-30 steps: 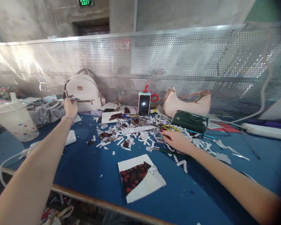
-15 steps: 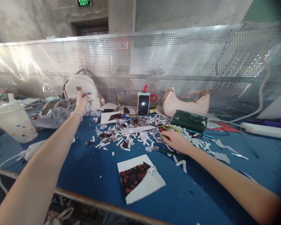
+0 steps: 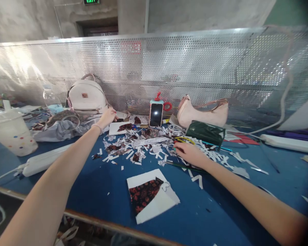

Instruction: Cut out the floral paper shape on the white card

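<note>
Head view is showing a blue table [image 3: 97,184] with, nearest the edge, a white paper sheet [image 3: 152,194] carrying a dark floral fabric patch and lying flat between the two outstretched forearms. Farther in, the right hand [image 3: 188,153] is resting palm down, fingers loosely together and gripping nothing, on a heap of white paper scraps [image 3: 143,145] beside yellow-handled scissors [image 3: 184,139]. Farthest, the left hand [image 3: 108,117] is reaching below a white backpack [image 3: 87,97], its fingers hidden, so its grip cannot be told.
</note>
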`<state>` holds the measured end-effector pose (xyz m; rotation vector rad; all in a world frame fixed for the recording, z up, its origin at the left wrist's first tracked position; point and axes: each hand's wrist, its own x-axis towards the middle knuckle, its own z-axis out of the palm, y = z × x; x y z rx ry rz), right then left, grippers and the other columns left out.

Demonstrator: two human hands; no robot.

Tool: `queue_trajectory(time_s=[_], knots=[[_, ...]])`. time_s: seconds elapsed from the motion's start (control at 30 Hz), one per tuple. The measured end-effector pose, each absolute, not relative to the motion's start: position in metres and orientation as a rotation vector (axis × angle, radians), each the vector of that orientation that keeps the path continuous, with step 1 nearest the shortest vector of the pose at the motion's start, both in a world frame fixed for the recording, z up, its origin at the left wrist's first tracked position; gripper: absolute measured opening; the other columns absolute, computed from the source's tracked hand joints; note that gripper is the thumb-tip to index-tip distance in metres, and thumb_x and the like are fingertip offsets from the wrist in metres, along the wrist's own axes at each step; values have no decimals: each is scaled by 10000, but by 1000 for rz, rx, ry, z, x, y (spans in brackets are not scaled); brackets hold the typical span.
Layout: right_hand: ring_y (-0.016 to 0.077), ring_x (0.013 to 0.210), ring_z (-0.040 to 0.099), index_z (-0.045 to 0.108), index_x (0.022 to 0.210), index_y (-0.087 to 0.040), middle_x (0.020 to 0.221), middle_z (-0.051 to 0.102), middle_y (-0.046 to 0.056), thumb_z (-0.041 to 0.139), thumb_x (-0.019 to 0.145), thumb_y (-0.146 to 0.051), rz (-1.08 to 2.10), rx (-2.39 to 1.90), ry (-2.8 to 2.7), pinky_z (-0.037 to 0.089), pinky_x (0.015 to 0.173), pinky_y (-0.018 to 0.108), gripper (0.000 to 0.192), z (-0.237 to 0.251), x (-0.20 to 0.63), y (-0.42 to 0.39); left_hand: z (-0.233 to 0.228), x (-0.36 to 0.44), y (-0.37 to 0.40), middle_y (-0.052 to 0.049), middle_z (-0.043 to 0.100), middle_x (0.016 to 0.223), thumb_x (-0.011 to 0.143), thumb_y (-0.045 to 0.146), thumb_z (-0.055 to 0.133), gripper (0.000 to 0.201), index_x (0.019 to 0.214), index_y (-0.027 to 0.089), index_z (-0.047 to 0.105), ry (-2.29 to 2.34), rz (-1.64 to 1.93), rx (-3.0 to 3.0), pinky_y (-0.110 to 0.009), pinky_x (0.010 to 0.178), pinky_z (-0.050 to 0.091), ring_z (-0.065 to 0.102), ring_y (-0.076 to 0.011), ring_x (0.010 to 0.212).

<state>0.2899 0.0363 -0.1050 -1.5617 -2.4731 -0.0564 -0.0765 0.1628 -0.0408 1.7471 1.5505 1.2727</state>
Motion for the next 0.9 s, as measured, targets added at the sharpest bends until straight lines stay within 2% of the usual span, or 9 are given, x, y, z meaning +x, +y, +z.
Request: queue_trajectory(time_s=[0.07,0.17,0.27,0.47,0.57,0.63,0.77,0.83,0.9], knots=[[187,772,591,604,868,-192,854,655,55,375,838,-227,-58,-1566,-2476,384,640,244,233,-104,290,36,-44,-69,163,-14,589,776,865,257,508,166,916,105,555,1593,1228,1762,-246,557,479,556,-95,600],[184,758,590,608,838,-195,852,653,57,375,839,-227,-57,-1572,-2478,375,630,242,235,-102,289,37,-45,-55,161,12,577,629,836,142,486,70,833,109,548,1616,1224,1792,-213,506,437,514,-81,482],[177,713,580,611,806,-195,800,649,51,378,837,-221,-75,-1557,-2487,368,615,244,236,-99,286,37,-41,-37,162,14,584,572,782,72,445,102,804,124,530,1604,1241,1825,-189,474,406,493,-76,422],[179,698,552,616,763,-179,752,621,57,404,808,-189,-183,-1384,-2484,380,640,263,217,-88,272,43,-32,3,165,-50,651,719,785,73,383,193,909,103,527,1568,1164,1972,-168,488,407,521,-69,470],[192,752,549,615,768,-158,781,610,72,422,792,-174,-172,-1262,-2425,394,690,282,195,-77,253,56,-34,13,161,-64,668,765,793,112,375,237,956,100,546,1575,1033,2088,-181,496,409,533,-82,489],[186,795,554,613,799,-145,849,614,79,431,782,-156,-94,-1229,-2313,399,725,277,184,-69,235,69,-37,16,157,-51,672,720,773,141,412,210,862,114,600,1568,886,2188,-189,523,413,550,-97,511],[170,796,556,605,866,-139,891,622,78,405,804,-150,-28,-1254,-2240,402,695,257,209,-56,199,83,-41,6,152,-12,630,514,643,153,561,95,589,148,639,1541,486,2348,-193,587,420,586,-137,546],[162,754,561,611,830,-161,863,635,57,433,787,-158,-11,-1248,-2294,397,669,253,183,-51,194,78,-38,-6,153,-16,635,521,639,174,567,99,587,162,650,1573,385,2398,-208,629,427,607,-164,596],[162,671,550,607,744,-179,764,634,40,446,774,-180,-1,-1302,-2450,379,608,263,164,-47,203,68,-34,-24,157,-41,673,638,673,180,524,148,673,170,671,1649,380,2440,-238,705,428,624,-198,717]])
